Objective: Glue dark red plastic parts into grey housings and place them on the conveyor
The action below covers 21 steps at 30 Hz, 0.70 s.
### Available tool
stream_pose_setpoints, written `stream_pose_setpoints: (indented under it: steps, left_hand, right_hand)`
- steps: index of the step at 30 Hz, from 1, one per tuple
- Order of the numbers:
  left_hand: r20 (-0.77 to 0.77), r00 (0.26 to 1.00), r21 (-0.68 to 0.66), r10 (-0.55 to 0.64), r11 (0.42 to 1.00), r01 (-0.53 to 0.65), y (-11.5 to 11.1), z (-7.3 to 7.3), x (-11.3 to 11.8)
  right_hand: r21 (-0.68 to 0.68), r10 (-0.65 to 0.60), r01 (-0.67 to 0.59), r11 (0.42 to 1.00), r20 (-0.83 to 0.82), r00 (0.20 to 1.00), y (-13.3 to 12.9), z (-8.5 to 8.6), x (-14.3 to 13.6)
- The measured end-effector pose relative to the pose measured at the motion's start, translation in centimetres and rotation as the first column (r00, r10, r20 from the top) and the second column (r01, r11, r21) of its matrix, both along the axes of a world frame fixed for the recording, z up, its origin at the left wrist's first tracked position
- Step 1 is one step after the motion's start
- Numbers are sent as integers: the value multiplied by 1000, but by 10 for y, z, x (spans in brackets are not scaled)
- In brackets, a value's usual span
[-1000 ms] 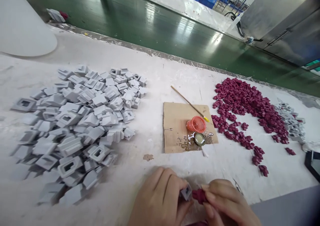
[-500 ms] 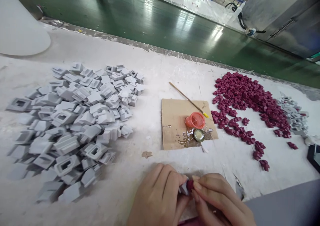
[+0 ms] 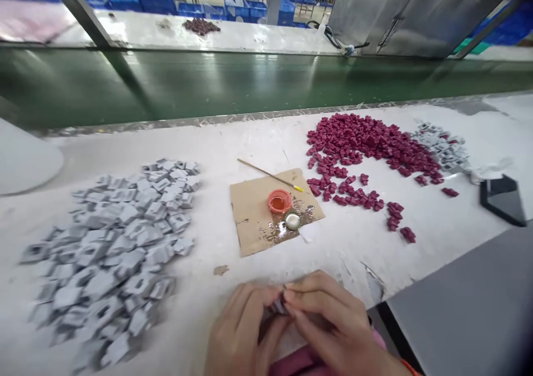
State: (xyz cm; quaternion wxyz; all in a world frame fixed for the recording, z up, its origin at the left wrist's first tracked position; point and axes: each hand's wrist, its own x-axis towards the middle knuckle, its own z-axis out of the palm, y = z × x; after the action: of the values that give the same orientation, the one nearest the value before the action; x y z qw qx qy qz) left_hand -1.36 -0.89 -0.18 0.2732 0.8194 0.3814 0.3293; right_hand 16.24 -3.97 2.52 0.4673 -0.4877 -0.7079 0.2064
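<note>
Low at the front of the table, my left hand (image 3: pixel 244 326) is closed on a small grey plastic piece (image 3: pixel 278 306), mostly covered by the fingers. My right hand (image 3: pixel 333 317) pinches against it from the right, its fingertips meeting those of the left. A sliver of dark maroon shows at the pinch; the rest of that small maroon piece is hidden. Beyond my hands a cardboard sheet (image 3: pixel 245 237) carries a red cup of liquid (image 3: pixel 279 201) and a metal bottle cap (image 3: pixel 292 220) amid wet spots. A thin stick with a yellow tip (image 3: pixel 270 174) lies across its far edge.
At left spreads a heap of grey hollow pieces (image 3: pixel 125 242). A maroon heap (image 3: pixel 366 143) lies at right, with a smaller grey pile (image 3: pixel 443 145) beyond it. A black-edged device (image 3: pixel 503 199) rests far right. A green conveyor belt (image 3: pixel 250 87) runs behind the table.
The view has tilted up and swung right, so the table things sit further left in the picture. My hands remain together; the maroon piece, visible before, is now almost wholly covered by the fingers.
</note>
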Motion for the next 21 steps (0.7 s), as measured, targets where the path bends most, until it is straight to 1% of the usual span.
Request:
stream_pose_setpoints:
  steps: [2,4,7,10,13,15,17,19,21]
  left_hand:
    - [27,1000,-4,12,1000,-12,0,1,0]
    - [59,998,-12,13,1000,-12,-3,2,-1]
    - [121,992,-62,31,998,-23,-8,4,-5]
    - [141,990,-164,24,987,-1,-10,5,-11]
    - [167,984,-306,56,952,-2,-7,4,-13]
    - [185,982,-362,41,932,29,-3,5,-13]
    - [183,983,-361,7,931,60,-1,6,-12]
    - [175,985,-330,-10,941,68,1,8,-12]
    - [174,985,-299,-18,952,70,1,10,-12]
  right_hand:
    - [-49,-23,20,999,-76,997,-4,-2,3]
    - [-89,-41,31,996,-116,992,-7,-6,3]
    - [-110,-56,38,993,-162,985,-10,-9,3]
    - [-184,-31,-10,983,-220,975,-10,-9,6]
    - [-301,-12,-73,951,-272,962,-10,-8,9]
    - [-348,-19,-82,934,-277,961,-10,-8,10]
    - [-374,-40,-65,925,-269,962,-10,-7,10]
    - [-382,-56,-54,923,-273,960,-10,-5,9]
    - [-407,-46,-86,909,-304,952,-9,-4,10]
